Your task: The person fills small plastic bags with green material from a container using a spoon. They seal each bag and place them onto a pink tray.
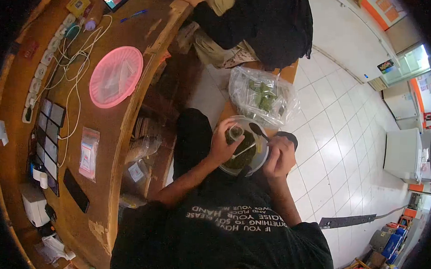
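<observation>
A round translucent bowl [261, 161] sits at my lap, holding dark green, dried, herb-like material [243, 160]. Over its left side, my left hand [221, 145] has its fingers wrapped round a small clear cup [235, 132]. My right hand [280, 158] is at the bowl's right rim, closed on a dark spoon [257, 130] whose head points toward the far side. A thin white strip [244, 150] lies across the bowl; I cannot make out what it is. Just beyond the bowl, a clear plastic bag [284, 101] contains green packets.
Along the left runs a wooden counter [107, 130] with a pink tray [96, 94], white cables [79, 63], several phones [52, 127] and a plastic packet [88, 154]. Another person [268, 26] sits ahead, near the bag. White floor tiles [331, 120] stretch to the right.
</observation>
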{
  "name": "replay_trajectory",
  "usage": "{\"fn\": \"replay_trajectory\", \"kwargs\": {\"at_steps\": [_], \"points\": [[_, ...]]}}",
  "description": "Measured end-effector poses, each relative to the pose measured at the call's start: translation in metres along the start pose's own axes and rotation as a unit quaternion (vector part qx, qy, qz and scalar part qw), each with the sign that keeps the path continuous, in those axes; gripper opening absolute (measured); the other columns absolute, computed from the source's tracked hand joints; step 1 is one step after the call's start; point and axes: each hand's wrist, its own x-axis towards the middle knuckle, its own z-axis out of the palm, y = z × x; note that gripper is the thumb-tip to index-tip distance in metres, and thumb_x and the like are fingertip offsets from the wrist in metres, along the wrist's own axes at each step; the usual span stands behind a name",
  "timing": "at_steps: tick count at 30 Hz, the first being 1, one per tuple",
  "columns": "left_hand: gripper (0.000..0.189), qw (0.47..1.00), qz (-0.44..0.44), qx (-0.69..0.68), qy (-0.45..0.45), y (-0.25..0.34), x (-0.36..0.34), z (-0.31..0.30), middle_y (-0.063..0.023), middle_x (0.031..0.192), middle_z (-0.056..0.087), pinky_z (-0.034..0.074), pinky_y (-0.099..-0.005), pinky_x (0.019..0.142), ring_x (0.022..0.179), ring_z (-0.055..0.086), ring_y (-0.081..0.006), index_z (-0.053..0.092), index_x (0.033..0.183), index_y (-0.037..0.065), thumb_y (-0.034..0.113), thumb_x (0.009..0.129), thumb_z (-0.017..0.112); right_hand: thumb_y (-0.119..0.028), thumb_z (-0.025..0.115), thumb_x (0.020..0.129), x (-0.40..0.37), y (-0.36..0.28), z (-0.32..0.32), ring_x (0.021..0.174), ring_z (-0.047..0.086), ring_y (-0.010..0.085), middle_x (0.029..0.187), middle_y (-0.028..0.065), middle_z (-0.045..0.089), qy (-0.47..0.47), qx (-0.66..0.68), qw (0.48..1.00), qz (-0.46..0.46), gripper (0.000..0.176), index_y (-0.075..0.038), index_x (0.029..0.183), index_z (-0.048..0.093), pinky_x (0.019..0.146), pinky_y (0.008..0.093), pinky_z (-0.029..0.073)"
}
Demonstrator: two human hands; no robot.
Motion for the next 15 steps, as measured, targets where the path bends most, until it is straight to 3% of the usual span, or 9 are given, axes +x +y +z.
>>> {"fn": "replay_trajectory", "kwargs": {"at_steps": [2,3,4,5,7,8,11,13,15], "points": [[0.041,0.991,-0.067,-0.107,0.041,-0.002,-0.010,-0.005,-0.0119,0.114,0.066,0.046,-0.0383,0.094,0.105,0.062,-0.0249,0.048,0.112,0.002,0.015,0.084,0.076,0.002,0.062,0.085,-0.008,0.016,0.010,0.078,0.066,0.0328,0.085,0.0176,0.066,-0.032,-0.004,0.998,0.059,0.006,0.003,0.089,0.066,0.072,0.0408,0.053],[0.036,0.994,-0.041,-0.097,0.037,-0.007,-0.013,-0.007,-0.0112,0.117,0.066,0.045,-0.0364,0.096,0.110,0.061,-0.0210,0.043,0.111,0.004,0.012,0.089,0.071,0.000,0.062,0.086,-0.028,0.038,0.019,0.082,0.067,0.0325,0.089,0.0187,0.067,-0.178,-0.033,0.981,0.067,0.008,0.002,0.092,0.067,0.073,0.0418,0.054],[0.036,0.995,-0.028,-0.090,0.043,-0.012,-0.014,-0.009,-0.0112,0.117,0.066,0.045,-0.0364,0.096,0.110,0.061,-0.0210,0.043,0.111,0.004,0.012,0.089,0.071,-0.002,0.061,0.087,-0.045,0.059,0.028,0.085,0.068,0.0321,0.093,0.0197,0.068,-0.319,-0.063,0.943,0.069,0.011,0.001,0.095,0.068,0.074,0.0429,0.054],[0.035,0.986,-0.075,-0.145,0.026,-0.016,-0.014,-0.010,-0.0108,0.116,0.066,0.046,-0.0360,0.096,0.111,0.060,-0.0204,0.045,0.113,0.003,0.010,0.089,0.070,-0.008,0.061,0.088,-0.062,0.070,0.029,0.101,0.066,0.0318,0.105,0.0187,0.068,-0.456,-0.106,0.879,0.088,0.015,-0.001,0.100,0.069,0.087,0.0470,0.051],[0.035,0.974,-0.111,-0.197,0.017,-0.023,-0.016,-0.014,-0.0105,0.116,0.067,0.047,-0.0356,0.096,0.113,0.060,-0.0197,0.047,0.115,0.003,0.008,0.089,0.070,-0.015,0.064,0.089,-0.086,0.074,0.028,0.113,0.060,0.0341,0.111,0.0157,0.068,-0.586,-0.222,0.778,-0.040,0.023,-0.003,0.108,0.069,0.101,0.0494,0.043],[0.037,0.980,-0.100,-0.170,-0.012,-0.027,-0.017,-0.017,-0.0109,0.115,0.067,0.048,-0.0345,0.093,0.112,0.061,-0.0185,0.049,0.119,0.003,0.007,0.089,0.070,-0.015,0.064,0.089,-0.079,0.068,0.026,0.113,0.060,0.0341,0.111,0.0157,0.068,-0.583,-0.222,0.780,-0.052,0.023,-0.003,0.108,0.069,0.101,0.0494,0.043],[0.042,0.985,-0.098,-0.122,-0.079,-0.024,-0.018,-0.028,-0.0111,0.114,0.067,0.050,-0.0322,0.089,0.109,0.062,-0.0171,0.052,0.125,0.004,0.006,0.088,0.072,-0.020,0.070,0.086,-0.039,0.029,0.013,0.120,0.056,0.0335,0.115,0.0136,0.068,-0.568,-0.097,0.815,0.060,0.032,-0.005,0.114,0.069,0.109,0.0499,0.036],[0.045,0.982,-0.102,-0.101,-0.121,-0.018,-0.015,-0.030,-0.0109,0.113,0.067,0.051,-0.0310,0.088,0.107,0.063,-0.0170,0.054,0.127,0.005,0.007,0.087,0.073,-0.021,0.073,0.084,-0.020,0.019,0.015,0.110,0.063,0.0330,0.115,0.0144,0.068,-0.353,0.081,0.908,0.212,0.031,-0.006,0.111,0.071,0.104,0.0480,0.042],[0.042,0.964,-0.174,-0.157,-0.122,-0.010,-0.016,-0.026,-0.0070,0.102,0.069,0.053,-0.0335,0.089,0.098,0.065,-0.0153,0.059,0.122,0.007,0.007,0.084,0.076,-0.018,0.073,0.084,-0.006,0.014,0.009,0.102,0.066,0.0315,0.109,0.0144,0.070,-0.373,0.106,0.883,0.266,0.025,-0.005,0.106,0.072,0.098,0.0456,0.047]]}}
